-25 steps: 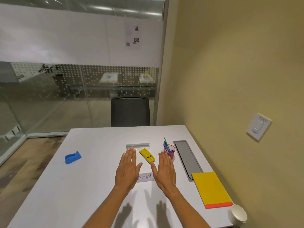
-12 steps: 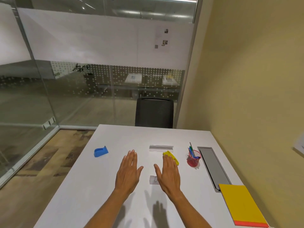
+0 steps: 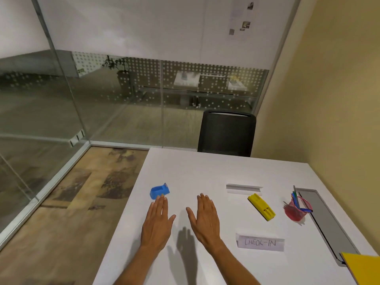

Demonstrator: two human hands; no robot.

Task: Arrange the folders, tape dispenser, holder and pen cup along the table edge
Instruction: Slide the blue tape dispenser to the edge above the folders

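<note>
On the white table [image 3: 205, 167], a blue tape dispenser [image 3: 159, 191] sits near the left edge. My left hand [image 3: 157, 223] hovers flat just in front of it, fingertips almost at the dispenser, holding nothing. My right hand [image 3: 203, 220] is flat and spread beside it, also holding nothing. A clear holder [image 3: 243, 189] lies further right, with a yellow stapler-like object [image 3: 261, 206] in front of it. A pink pen cup [image 3: 297, 210] with several pens stands right of that. A yellow folder [image 3: 364, 268] shows at the bottom right corner.
A paper label reading CHECK-IN [image 3: 260, 242] lies in front of the stapler. A grey cable tray lid [image 3: 327, 223] runs along the table's right side by the yellow wall. A black chair [image 3: 226, 133] stands behind the table. Glass walls enclose the left.
The view has swung left. Both hands have moved left across the table, away from the yellow object and label, toward the blue tape dispenser.
</note>
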